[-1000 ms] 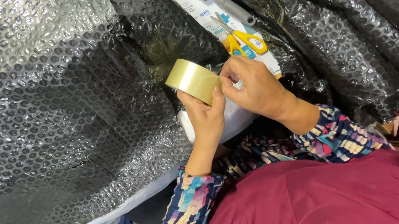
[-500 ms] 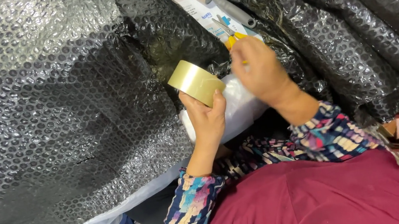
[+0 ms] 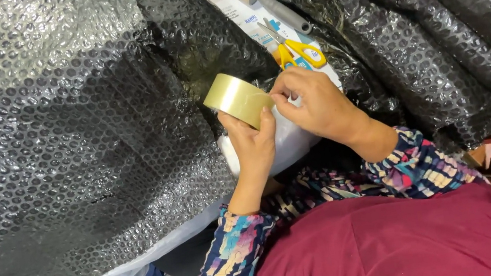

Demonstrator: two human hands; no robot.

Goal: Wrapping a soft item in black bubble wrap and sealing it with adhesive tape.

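Hands working a roll of tape, centre frame.
The left hand [image 3: 253, 143] is gripping the clear packing-tape roll [image 3: 238, 99] steady while the right hand [image 3: 311, 101] is pinching its edge, probably picking at the tape end; yellow-handled scissors [image 3: 291, 47] are lying just above.

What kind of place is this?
Probably a packing or wrapping area: black bubble wrap is draped everywhere, the left hand holds a roll of clear packing tape, and yellow-handled scissors lie nearby.
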